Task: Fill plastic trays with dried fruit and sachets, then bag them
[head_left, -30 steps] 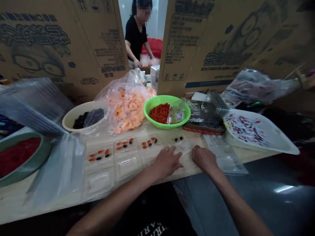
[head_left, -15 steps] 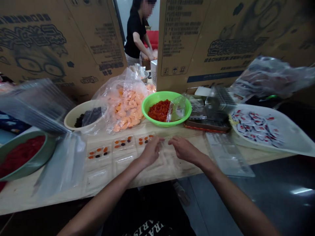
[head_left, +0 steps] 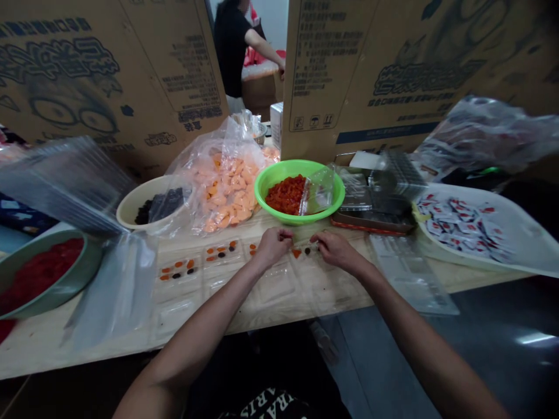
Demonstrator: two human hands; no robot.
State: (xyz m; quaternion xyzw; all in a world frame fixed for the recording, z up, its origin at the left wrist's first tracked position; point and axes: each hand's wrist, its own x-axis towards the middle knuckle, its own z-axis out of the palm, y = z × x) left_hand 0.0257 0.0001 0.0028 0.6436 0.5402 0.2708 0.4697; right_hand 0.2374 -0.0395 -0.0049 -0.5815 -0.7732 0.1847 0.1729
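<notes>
My left hand (head_left: 274, 247) and my right hand (head_left: 335, 249) are over the far half of a row of clear plastic trays, just in front of the green bowl (head_left: 301, 220). Fingertips of both are pinched together; what they hold, if anything, is too small to make out. Between them an orange piece (head_left: 296, 253) and a dark piece (head_left: 307, 251) lie in a clear tray (head_left: 314, 285). To the left, one tray holds orange and dark pieces (head_left: 177, 269), as does another with similar pieces (head_left: 221, 252). My left hand partly covers a third such group.
Small red-orange pieces fill the green bowl. Behind stand a bag of orange pieces (head_left: 231, 192) and a cream bowl (head_left: 126, 218). A teal bowl (head_left: 82, 273) and plastic sheets (head_left: 117, 291) lie left; a white basin of sachets (head_left: 519, 256) sits right. Cardboard walls (head_left: 349, 110) rise behind; a person (head_left: 231, 52) stands beyond.
My right hand has shifted slightly right, and my left hand has drawn up and closed. The orange and dark pieces between them now show. The person beyond has turned toward a box.
</notes>
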